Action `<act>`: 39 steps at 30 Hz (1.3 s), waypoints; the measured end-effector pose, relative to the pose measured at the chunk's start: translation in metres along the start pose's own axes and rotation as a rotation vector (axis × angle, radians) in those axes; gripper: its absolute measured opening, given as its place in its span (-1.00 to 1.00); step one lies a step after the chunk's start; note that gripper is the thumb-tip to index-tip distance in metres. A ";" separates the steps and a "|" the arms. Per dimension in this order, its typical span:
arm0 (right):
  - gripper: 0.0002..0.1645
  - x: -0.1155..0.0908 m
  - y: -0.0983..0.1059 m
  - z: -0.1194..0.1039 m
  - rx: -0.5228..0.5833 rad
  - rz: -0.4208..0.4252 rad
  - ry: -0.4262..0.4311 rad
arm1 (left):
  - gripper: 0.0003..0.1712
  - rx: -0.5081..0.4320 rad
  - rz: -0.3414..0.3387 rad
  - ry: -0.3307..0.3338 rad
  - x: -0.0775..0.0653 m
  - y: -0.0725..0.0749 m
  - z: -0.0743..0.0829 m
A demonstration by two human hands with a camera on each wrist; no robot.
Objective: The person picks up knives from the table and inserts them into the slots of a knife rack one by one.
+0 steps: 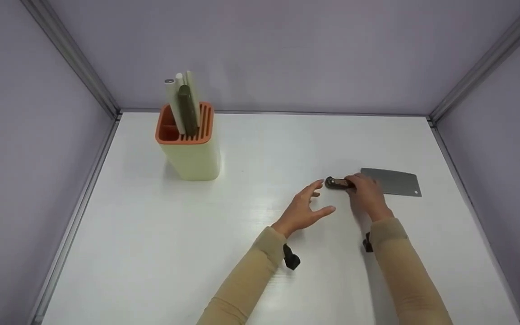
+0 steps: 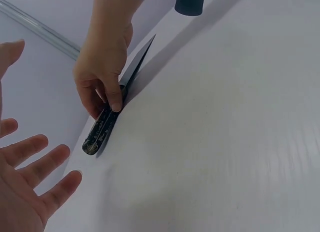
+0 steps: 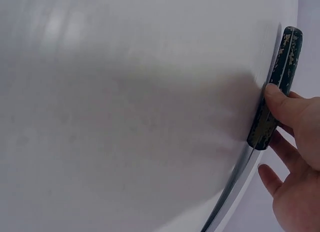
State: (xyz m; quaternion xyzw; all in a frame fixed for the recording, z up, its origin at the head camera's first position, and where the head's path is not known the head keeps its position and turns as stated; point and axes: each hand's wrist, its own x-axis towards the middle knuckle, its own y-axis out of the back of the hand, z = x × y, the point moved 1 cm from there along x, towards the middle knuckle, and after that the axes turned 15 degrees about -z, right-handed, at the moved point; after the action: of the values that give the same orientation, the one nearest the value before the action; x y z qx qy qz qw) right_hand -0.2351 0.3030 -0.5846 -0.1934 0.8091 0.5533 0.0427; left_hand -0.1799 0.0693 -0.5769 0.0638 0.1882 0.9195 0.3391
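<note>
A cleaver lies at the right of the white table, its broad grey blade pointing right. My right hand pinches its dark, worn handle between thumb and fingers, near the blade end. In the right wrist view the thumb lies along one side of the handle. Just left of the handle's end, my left hand hovers with fingers spread and nothing in it. The left wrist view shows this left hand apart from the cleaver handle.
A pale yellow knife block with an orange slotted top stands at the back left. Several pale handles and one dark green handle stick up from it. Grey-lilac walls border the table at the back and sides.
</note>
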 end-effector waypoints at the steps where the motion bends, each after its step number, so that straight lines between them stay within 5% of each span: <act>1: -0.61 0.000 -0.001 0.000 0.001 -0.002 0.016 | -0.07 -0.041 0.008 -0.012 0.000 0.000 -0.002; 7: -0.58 -0.001 -0.002 -0.006 0.021 -0.003 0.104 | -0.16 -0.201 0.087 -0.015 -0.001 0.007 -0.012; 17: -0.62 -0.005 0.008 -0.041 -0.026 0.159 0.384 | -0.22 -0.282 0.152 -0.014 -0.002 0.018 -0.016; 29: -0.59 -0.013 0.025 -0.089 0.112 0.177 0.459 | -0.36 -0.256 0.253 -0.122 -0.002 0.042 0.003; 39: -0.55 -0.016 0.034 -0.115 0.239 0.258 0.542 | -0.53 -0.138 0.364 -0.168 -0.005 0.058 0.030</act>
State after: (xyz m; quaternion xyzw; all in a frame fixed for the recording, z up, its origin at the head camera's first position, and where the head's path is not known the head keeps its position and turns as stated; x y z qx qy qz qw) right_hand -0.2154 0.2129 -0.5062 -0.2231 0.8680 0.3838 -0.2224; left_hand -0.2036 0.0348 -0.5272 0.1497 0.0810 0.9678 0.1856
